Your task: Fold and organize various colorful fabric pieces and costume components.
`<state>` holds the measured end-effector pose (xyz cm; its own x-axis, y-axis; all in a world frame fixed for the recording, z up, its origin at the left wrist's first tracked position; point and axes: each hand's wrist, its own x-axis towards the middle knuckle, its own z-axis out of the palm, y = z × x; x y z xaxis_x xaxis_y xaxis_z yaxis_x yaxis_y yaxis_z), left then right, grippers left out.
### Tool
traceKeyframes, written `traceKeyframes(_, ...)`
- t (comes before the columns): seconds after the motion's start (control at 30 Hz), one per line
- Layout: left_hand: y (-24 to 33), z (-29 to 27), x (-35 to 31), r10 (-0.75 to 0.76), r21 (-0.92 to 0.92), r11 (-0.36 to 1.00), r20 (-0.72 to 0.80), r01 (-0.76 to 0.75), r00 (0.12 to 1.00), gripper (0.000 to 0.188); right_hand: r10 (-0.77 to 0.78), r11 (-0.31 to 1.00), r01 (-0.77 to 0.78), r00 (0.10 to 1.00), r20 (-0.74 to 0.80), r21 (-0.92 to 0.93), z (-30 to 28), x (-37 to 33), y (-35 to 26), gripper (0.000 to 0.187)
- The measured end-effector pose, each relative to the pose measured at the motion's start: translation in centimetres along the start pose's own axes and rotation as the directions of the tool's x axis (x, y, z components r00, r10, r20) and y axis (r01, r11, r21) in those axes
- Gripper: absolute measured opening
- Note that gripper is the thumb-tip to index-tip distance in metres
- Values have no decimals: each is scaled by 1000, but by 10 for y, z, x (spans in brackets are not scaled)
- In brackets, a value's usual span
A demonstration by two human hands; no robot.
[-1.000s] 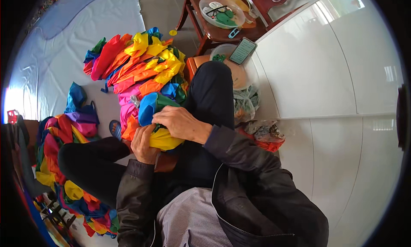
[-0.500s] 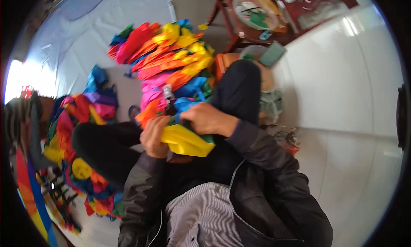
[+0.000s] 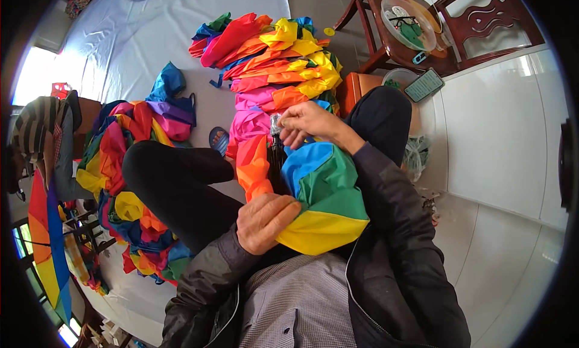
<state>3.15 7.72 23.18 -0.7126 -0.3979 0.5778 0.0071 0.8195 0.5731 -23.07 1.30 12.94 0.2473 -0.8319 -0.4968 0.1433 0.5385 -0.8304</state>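
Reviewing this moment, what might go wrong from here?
1. The left hand holds the cloth only at its left side, so the loose rest might slip or flop over.
2. The right hand is close to the silver tip, with the colourful pile just beyond; the tip could snag on it.
3. The phone lies near the right knee; a bump might knock it.

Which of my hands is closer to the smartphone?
Your right hand. It's left of the smartphone and slightly lower in view; your left hand is farther left and lower, gripping multicoloured fabric.
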Motion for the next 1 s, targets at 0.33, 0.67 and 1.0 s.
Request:
traceKeyframes(0.33,36,-13,9,108,-88,991,116,-98,987,48,-115,742,-270,851,-513,-614,6,100,121,64)
traceKeyframes(0.67,56,3,29,181,-157,975,141,-159,973,44,38,849,-332,814,-580,-411,28,96,109,81)
traceKeyframes(1.0,65,10,38,169,-159,978,235,-134,957,43,-19,819,-275,864,-502,-504,28,99,99,69)
